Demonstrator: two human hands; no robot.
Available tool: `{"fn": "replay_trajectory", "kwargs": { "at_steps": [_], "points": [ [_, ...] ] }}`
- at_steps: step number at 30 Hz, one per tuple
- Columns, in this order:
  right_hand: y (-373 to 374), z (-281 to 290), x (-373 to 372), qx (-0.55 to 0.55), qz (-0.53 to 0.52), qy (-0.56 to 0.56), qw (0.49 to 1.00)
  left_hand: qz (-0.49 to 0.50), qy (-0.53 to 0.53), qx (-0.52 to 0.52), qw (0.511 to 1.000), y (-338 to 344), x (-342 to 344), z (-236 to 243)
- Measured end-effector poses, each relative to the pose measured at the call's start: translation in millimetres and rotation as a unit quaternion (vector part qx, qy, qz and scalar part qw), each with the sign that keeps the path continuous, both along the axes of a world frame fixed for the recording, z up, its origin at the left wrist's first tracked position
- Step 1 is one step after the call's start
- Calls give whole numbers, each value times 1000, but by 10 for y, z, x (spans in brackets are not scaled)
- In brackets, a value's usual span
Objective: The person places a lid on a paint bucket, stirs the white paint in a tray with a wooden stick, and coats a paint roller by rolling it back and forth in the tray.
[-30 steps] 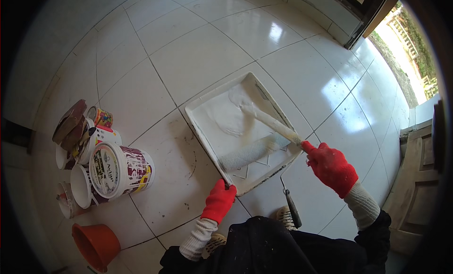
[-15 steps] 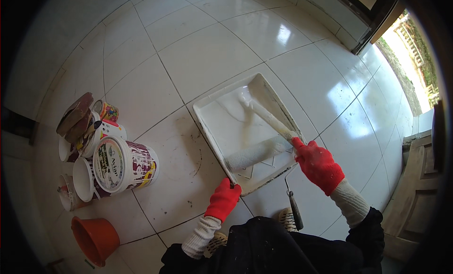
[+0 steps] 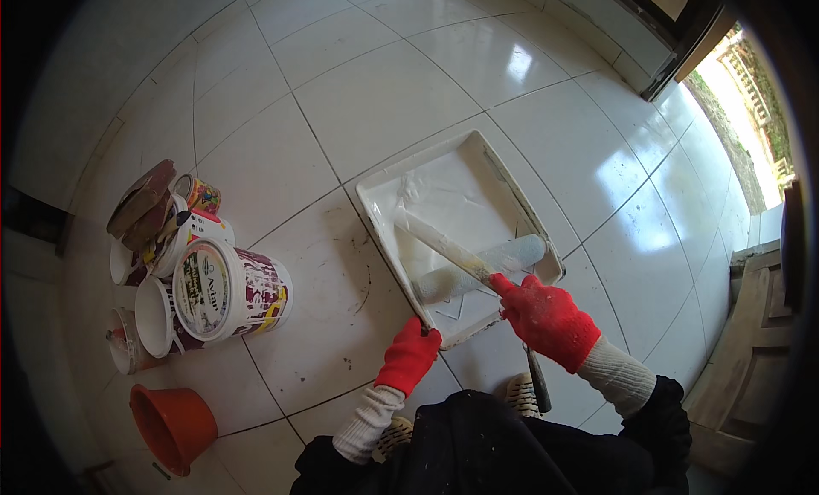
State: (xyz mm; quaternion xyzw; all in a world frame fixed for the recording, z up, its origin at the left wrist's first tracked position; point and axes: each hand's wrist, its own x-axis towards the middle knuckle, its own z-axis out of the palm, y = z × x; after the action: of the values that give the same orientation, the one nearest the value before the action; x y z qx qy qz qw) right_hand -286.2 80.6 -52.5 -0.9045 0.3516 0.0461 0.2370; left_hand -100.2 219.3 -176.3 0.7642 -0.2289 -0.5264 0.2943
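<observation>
A white paint tray [image 3: 512,186] lies tilted across the tiled floor in front of me, with wet white paint spread inside. My left hand [image 3: 409,357], in a red glove, is closed on the tray's near left corner. In my right hand [image 3: 553,326], also red-gloved, is the near end of a paint-coated stirring stick [image 3: 452,254]; its far end rests in the paint. Under the stick lies a paint roller [image 3: 522,253], its sleeve across the tray's near half. The roller's dark handle [image 3: 537,381] sticks out past the near rim, close to my shoe.
On the left stand several used paint buckets [image 3: 266,292], with a small tin [image 3: 198,193] behind them. An orange pot [image 3: 189,422] lies on its side nearer to me. A wooden door panel [image 3: 740,350] is at the right, and an open doorway [image 3: 742,111] at the far right.
My right hand has swung the stick's far end leftward through the paint and moved slightly left and nearer to me. My left hand keeps its hold on the tray corner.
</observation>
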Motion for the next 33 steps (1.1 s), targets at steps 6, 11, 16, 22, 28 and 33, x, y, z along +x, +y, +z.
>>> {"fn": "replay_trajectory", "kwargs": {
  "at_steps": [6,11,16,22,28,33],
  "points": [
    [-23,291,-143,-3,4,49,999,17,7,9,1000,48,40,-56],
    [-157,374,-345,-62,-43,99,992,8,1,14,1000,23,32,-70],
    [-373,329,-365,-82,-87,135,984,7,1,3,1000,42,31,-70],
    [-444,169,-205,-65,-81,79,991,10,2,5,1000,28,21,-88],
    [-289,154,-39,-67,-56,86,992,11,1,7,1000,36,22,-65],
    [-177,89,16,-48,-25,37,998,9,7,12,1000,-18,6,-14]
  ]
}}
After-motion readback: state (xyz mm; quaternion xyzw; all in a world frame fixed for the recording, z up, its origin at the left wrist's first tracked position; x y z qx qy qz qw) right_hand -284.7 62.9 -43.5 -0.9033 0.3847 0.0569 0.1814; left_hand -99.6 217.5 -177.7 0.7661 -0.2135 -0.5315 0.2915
